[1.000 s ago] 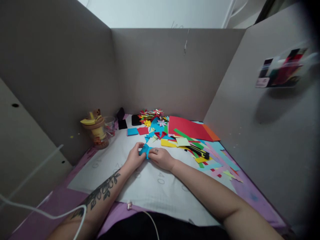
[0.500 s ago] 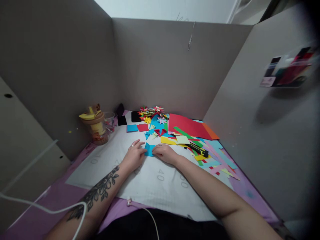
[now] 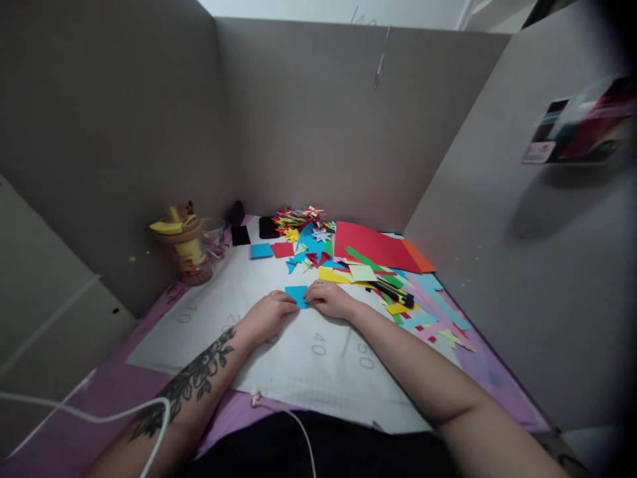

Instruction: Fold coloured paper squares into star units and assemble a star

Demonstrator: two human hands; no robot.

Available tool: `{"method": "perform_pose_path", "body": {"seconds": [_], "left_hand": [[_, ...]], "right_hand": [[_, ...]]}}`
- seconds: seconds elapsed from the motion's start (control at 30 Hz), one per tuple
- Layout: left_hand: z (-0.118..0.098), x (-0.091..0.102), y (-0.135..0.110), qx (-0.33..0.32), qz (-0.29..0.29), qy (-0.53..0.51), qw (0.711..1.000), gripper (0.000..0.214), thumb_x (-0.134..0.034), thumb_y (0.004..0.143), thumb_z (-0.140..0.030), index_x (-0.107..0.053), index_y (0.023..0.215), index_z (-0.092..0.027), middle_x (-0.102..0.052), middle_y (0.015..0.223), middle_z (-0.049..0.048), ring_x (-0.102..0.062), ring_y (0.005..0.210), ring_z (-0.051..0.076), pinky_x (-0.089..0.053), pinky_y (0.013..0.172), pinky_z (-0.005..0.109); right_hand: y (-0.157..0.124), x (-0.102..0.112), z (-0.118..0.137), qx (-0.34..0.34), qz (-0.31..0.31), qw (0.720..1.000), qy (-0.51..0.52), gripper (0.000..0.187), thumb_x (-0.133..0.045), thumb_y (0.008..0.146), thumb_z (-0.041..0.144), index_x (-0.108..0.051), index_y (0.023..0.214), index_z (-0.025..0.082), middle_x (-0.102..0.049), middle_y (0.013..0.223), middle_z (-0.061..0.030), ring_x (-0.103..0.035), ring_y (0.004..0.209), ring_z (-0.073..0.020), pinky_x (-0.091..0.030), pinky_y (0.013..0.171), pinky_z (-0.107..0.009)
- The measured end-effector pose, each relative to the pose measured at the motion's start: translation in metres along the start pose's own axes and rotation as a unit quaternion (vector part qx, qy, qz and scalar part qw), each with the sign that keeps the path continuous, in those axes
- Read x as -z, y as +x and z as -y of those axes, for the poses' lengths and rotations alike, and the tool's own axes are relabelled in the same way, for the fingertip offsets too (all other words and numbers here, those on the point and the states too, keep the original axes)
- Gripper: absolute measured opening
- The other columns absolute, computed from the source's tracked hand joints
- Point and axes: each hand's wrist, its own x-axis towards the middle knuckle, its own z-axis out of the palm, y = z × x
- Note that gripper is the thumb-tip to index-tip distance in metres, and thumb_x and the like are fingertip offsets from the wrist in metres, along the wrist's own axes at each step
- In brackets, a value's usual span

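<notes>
A small blue square of paper [image 3: 296,295] lies on the white sheet [image 3: 293,345] between my hands. My left hand [image 3: 273,313] pinches its lower left corner, fingers closed together. On the right edge, my right hand [image 3: 326,299] grips the paper between thumb and fingers. Beyond it are small folded blue pieces [image 3: 291,265] and folded red pieces [image 3: 318,259]. Stacks of blue squares [image 3: 261,251] and red squares [image 3: 283,249] sit farther back on the left.
Several folded paper stars [image 3: 298,218] are heaped at the back. Red sheets [image 3: 373,247], coloured strips [image 3: 432,318] and a black-and-yellow cutter [image 3: 395,293] lie to the right. A brown-and-yellow cup [image 3: 186,249] stands at left. A white cable [image 3: 164,425] crosses my left forearm.
The blue paper, creased with its left part raised before, now looks flatter. My left hand's fingers have come down and closed on its lower left corner. The view has tilted slightly.
</notes>
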Motion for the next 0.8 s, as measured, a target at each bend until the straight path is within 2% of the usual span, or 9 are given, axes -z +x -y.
{"method": "perform_pose_path", "body": {"seconds": [0.33, 0.8], "left_hand": [[-0.005, 0.004, -0.001, 0.010, 0.021, 0.015, 1.000, 0.038, -0.042, 0.078, -0.008, -0.068, 0.100, -0.025, -0.065, 0.101, 0.0045, -0.054, 0.097, 0.022, -0.040, 0.088, 0.033], [-0.010, 0.004, -0.001, 0.054, 0.012, -0.042, 0.998, 0.036, -0.042, 0.077, -0.012, -0.069, 0.097, -0.025, -0.066, 0.100, 0.0047, -0.053, 0.098, 0.022, -0.038, 0.090, 0.034]], "right_hand": [[0.004, -0.005, 0.002, -0.075, -0.007, 0.997, 0.012, 0.013, -0.053, 0.076, 0.007, -0.063, 0.075, 0.017, -0.062, 0.078, -0.0039, -0.056, 0.077, -0.0151, -0.045, 0.074, -0.029], [0.011, -0.018, -0.002, -0.168, -0.009, 0.986, -0.012, 0.007, -0.055, 0.075, 0.011, -0.057, 0.070, 0.015, -0.050, 0.075, -0.0011, -0.049, 0.070, -0.0123, -0.040, 0.065, -0.024]]}}
